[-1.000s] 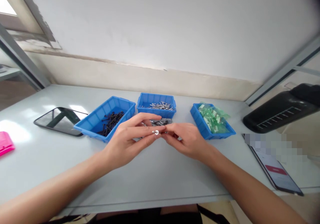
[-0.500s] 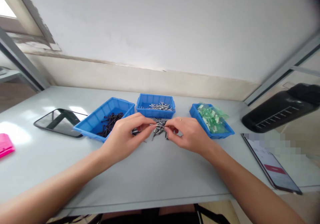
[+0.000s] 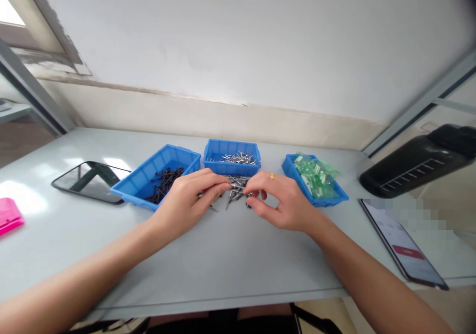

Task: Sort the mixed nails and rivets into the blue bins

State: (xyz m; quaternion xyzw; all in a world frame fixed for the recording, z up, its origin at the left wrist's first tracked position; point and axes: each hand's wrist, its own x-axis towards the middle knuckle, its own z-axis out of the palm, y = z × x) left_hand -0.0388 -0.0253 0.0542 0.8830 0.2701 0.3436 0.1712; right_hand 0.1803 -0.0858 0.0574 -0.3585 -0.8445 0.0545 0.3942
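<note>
My left hand (image 3: 189,192) is pinched, thumb against forefinger, on what looks like a thin silver nail (image 3: 237,187) pointing to the right. Thumb and forefinger of my right hand (image 3: 282,200) are apart, with the fingertips close to that nail's other end. Under and behind the fingertips lies a loose pile of silver and dark nail-like pieces (image 3: 233,195), partly covered by both hands. A blue bin (image 3: 213,150) behind the pile has silver nail-like pieces in it. Another blue bin (image 3: 134,187), beside my left hand, contains black screws (image 3: 167,181).
Green plastic packets (image 3: 316,175) fill a blue bin (image 3: 334,202) at the right. Beyond it are a black bottle (image 3: 412,167) and a phone (image 3: 403,244). A dark-rimmed glassy panel (image 3: 89,182) lies at the left, near a pink object (image 3: 9,215).
My right thumb and forefinger have parted, and the hand has turned slightly. My left hand keeps its pinch in nearly the same place.
</note>
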